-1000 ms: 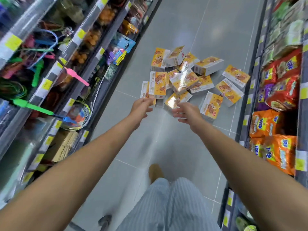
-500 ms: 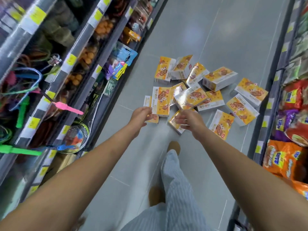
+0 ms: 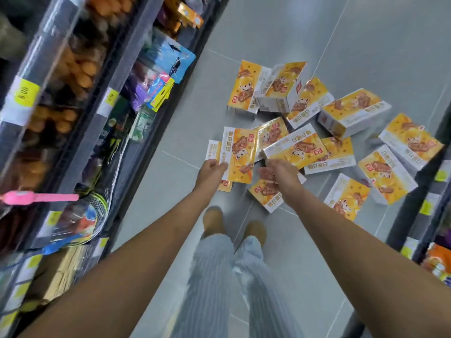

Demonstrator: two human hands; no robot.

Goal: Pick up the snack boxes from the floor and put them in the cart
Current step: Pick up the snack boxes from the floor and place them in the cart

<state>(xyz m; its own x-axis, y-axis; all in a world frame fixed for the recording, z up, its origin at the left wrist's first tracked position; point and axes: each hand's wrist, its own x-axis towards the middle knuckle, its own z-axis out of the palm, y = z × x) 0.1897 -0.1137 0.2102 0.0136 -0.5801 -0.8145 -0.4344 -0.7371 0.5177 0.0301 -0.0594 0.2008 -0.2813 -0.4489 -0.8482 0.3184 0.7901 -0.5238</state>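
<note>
Had merely pinched one near snack box (image 3: 240, 152) in the left hand (image 3: 211, 170), right hand (image 3: 280, 175) loose-fingered and empty, leaving the pile (image 3: 353, 113) on the floor (image 3: 366, 45).

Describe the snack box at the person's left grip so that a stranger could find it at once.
On the grey aisle floor lies a heap of orange snack boxes. Go to its near left edge, toward the left shelf. The snack box there shows its full printed face, and it alone is pinched at a corner by the left grip.

Nothing legible — characters on the snack boxes (image 3: 240, 152) and yellow shelf tags (image 3: 25, 91) are blurred
</note>
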